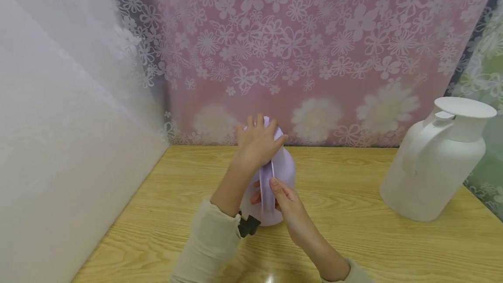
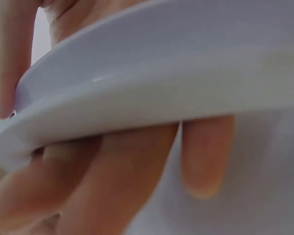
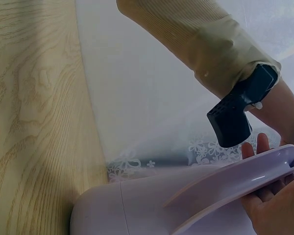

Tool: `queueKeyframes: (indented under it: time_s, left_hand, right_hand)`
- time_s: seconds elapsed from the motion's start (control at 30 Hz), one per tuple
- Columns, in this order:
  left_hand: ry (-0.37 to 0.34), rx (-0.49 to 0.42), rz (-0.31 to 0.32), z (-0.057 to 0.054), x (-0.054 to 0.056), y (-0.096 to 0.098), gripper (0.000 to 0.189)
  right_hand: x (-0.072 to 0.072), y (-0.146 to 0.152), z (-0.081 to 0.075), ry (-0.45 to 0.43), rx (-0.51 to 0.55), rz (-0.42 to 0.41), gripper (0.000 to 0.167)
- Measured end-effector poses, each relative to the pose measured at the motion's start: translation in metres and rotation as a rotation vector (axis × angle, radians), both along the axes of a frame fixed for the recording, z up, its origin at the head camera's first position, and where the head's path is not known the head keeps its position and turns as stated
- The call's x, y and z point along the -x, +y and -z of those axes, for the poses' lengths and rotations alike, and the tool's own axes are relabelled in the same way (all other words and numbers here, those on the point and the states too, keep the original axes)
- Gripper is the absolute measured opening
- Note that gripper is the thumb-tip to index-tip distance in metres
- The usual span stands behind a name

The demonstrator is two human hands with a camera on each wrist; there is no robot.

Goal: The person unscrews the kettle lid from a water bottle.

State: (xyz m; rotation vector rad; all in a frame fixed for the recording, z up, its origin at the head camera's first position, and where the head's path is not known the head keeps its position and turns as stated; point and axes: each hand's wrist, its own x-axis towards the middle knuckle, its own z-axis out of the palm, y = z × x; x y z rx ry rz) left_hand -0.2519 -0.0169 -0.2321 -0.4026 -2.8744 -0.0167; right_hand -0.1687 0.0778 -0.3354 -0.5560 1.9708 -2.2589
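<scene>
A pale lavender vacuum jug stands on the table in front of me, its handle facing my body. My right hand grips this handle, thumb on its right side and fingers passing behind it. Over the top of the jug lies my left hand, fingers spread across the lid and hiding most of it. Close up, the left wrist view shows the handle with fingers beneath it. In the right wrist view the jug body appears sideways, with the right hand at the handle.
A white jug with a flared top and a handle stands on the wooden table at the right. Flower-patterned pink sheeting rises behind the table, and a pale wall runs along the left. A black device sits on the left wrist.
</scene>
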Motion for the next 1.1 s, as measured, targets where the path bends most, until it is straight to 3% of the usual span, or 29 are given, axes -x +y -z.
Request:
queueKeyframes:
  time_s: [0.27, 0.43, 0.53, 0.7, 0.87, 1.0, 1.1]
  left_hand:
    - [0.096, 0.065, -0.075, -0.001, 0.002, 0.01, 0.057]
    - [0.079, 0.036, -0.093, 0.001, 0.002, 0.009, 0.061]
    - [0.043, 0.02, -0.071, 0.0, 0.0, 0.005, 0.064]
    - [-0.041, -0.046, 0.065, -0.004, -0.005, -0.014, 0.064]
    - [-0.104, -0.179, 0.208, -0.007, -0.006, -0.039, 0.064]
    - [-0.048, -0.257, 0.347, -0.001, -0.001, -0.053, 0.061]
    - [0.037, -0.287, 0.516, 0.004, 0.005, -0.059, 0.053]
  right_hand:
    - [0.001, 0.002, -0.001, 0.005, -0.004, -0.011, 0.05]
    - [0.002, 0.002, 0.0, 0.016, 0.013, -0.01, 0.049]
    - [0.001, 0.001, 0.001, 0.01, 0.017, -0.009, 0.049]
    - [0.001, -0.001, 0.0, 0.003, 0.005, -0.001, 0.049]
    - [0.001, -0.001, -0.002, 0.032, -0.003, 0.009, 0.048]
    - [0.001, 0.0, 0.0, 0.045, -0.007, 0.0, 0.048]
    - [0.0, 0.001, 0.001, 0.038, -0.012, 0.002, 0.049]
